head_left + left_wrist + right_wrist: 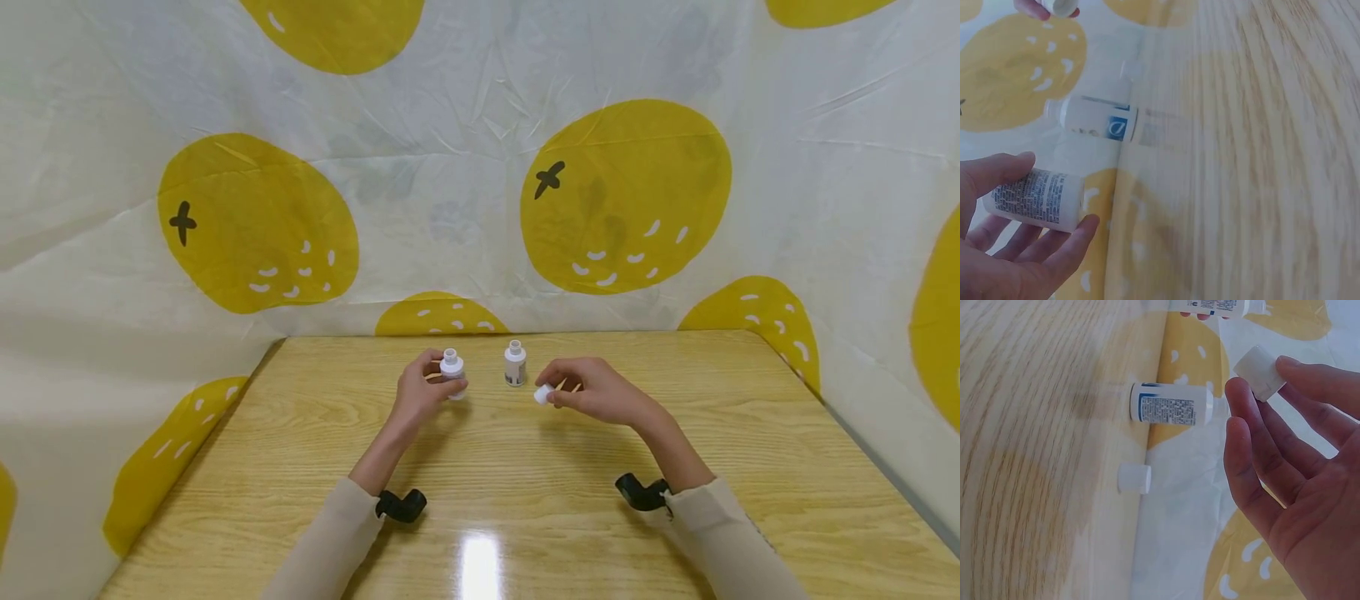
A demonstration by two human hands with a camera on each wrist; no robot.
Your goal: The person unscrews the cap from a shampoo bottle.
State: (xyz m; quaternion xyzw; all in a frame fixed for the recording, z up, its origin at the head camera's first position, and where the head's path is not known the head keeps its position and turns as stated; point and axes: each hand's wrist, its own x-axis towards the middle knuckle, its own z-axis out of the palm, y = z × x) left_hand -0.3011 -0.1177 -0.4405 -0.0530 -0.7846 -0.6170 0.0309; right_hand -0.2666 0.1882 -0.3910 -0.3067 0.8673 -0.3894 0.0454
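Note:
My left hand (422,392) grips a small white bottle (452,367) with an uncapped neck, thumb on one side and fingers round the other. Printed text covers the side of this bottle (1032,197) in the left wrist view. Between the hands a second uncapped white bottle (515,367) stands upright on the table, a blue mark on its label (1100,119). My right hand (600,392) pinches a white screw cap (1260,373) between thumb and fingertips, above the table. Another white cap (1134,478) sits on the table near the standing bottle; in the head view it is hidden.
The wooden table (480,467) has a glossy surface with a bright reflection at its front. A white cloth (442,217) printed with large yellow fruit hangs behind the table and along its sides. Black wrist devices (402,505) are worn on both forearms.

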